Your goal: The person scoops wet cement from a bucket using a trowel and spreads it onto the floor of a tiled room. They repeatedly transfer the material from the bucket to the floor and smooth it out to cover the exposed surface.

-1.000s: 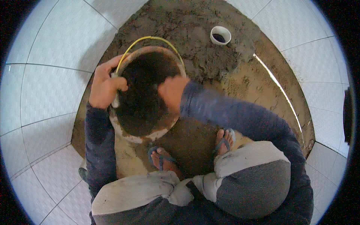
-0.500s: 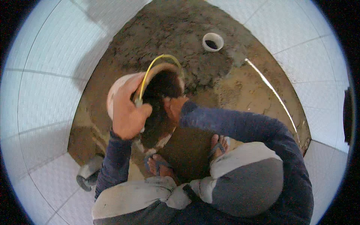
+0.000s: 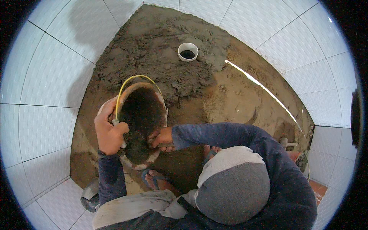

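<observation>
A worn bucket [image 3: 135, 90] leans over in front of me, its mouth tipped up toward me. Dark, wet mortar [image 3: 137, 147] lies inside near its lower lip. My left hand [image 3: 110, 130] is closed round the bucket's left rim, beside the end of the yellow handle [image 3: 137, 76], which arches over the mouth. At the lower right rim, my right hand [image 3: 163, 137] is closed on the edge, with some fingers inside against the mortar. The bucket's base is hidden from view.
Rough, dark mortar [image 3: 153, 42] covers the far floor around a short white pipe [image 3: 188, 52]. A thin white strip [image 3: 260, 85] lies along brown ground on the right. White tiled walls [image 3: 50, 126] close in both sides. A grey pipe-like piece [image 3: 90, 195] sits lower left.
The view has shifted, so the bucket and both hands appear lower and further left. Both hands stay on the bucket, whose dark inside now shows more fully.
</observation>
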### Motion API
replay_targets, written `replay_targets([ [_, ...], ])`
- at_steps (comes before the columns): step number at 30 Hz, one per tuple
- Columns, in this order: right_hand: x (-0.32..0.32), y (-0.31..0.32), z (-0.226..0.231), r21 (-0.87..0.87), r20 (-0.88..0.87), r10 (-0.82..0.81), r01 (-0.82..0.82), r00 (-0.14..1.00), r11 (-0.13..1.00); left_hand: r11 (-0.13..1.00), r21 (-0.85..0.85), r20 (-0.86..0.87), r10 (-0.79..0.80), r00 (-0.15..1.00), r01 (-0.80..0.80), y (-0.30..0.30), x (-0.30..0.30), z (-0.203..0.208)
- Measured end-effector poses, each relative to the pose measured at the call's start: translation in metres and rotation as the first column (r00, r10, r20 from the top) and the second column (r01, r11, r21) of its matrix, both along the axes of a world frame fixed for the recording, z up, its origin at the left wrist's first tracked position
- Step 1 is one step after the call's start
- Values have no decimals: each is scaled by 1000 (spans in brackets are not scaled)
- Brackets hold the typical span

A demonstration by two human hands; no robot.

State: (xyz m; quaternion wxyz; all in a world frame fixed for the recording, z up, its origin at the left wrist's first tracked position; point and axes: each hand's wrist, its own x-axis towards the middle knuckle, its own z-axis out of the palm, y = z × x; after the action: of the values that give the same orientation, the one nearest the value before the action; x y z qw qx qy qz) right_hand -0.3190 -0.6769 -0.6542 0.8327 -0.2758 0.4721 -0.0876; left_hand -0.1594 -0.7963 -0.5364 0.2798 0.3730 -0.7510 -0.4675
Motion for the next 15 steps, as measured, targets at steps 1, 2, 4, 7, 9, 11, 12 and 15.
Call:
replay_targets([
  [1, -2, 3, 3, 16, 53, -18, 17, 998, 1000, 999, 36, -1, 10, 1000, -10, -2, 0, 3],
  [2, -5, 7, 5, 33, 106, -34, 30, 994, 999, 999, 45, 10, 5, 1000, -5, -5, -2, 5],
  [4, -10, 22, 7, 131, 164, -171, 150, 972, 980, 998, 66, 41, 9, 999, -12, -9, -1, 11],
  [7, -22, 38, 10, 144, 327, -182, 142, 927, 979, 979, 201, 37, 32, 999, -39, -22, 8, 18],
  [9, -45, 51, 22, 129, 384, -185, 146, 905, 981, 961, 272, -22, 62, 998, -54, -29, 16, 14],
  [11, -72, 61, 39, 144, 389, -227, 185, 893, 972, 927, 365, -48, 107, 993, -82, -44, 33, 12],
  [12, -88, 67, 46, 113, 310, -239, 213, 920, 970, 909, 405, -63, 133, 989, -97, -52, 47, 13],
  [15, -143, 71, 69, -207, -12, -203, 196, 979, 959, 884, 424, 6, 212, 977, -195, -77, 96, 1],
])
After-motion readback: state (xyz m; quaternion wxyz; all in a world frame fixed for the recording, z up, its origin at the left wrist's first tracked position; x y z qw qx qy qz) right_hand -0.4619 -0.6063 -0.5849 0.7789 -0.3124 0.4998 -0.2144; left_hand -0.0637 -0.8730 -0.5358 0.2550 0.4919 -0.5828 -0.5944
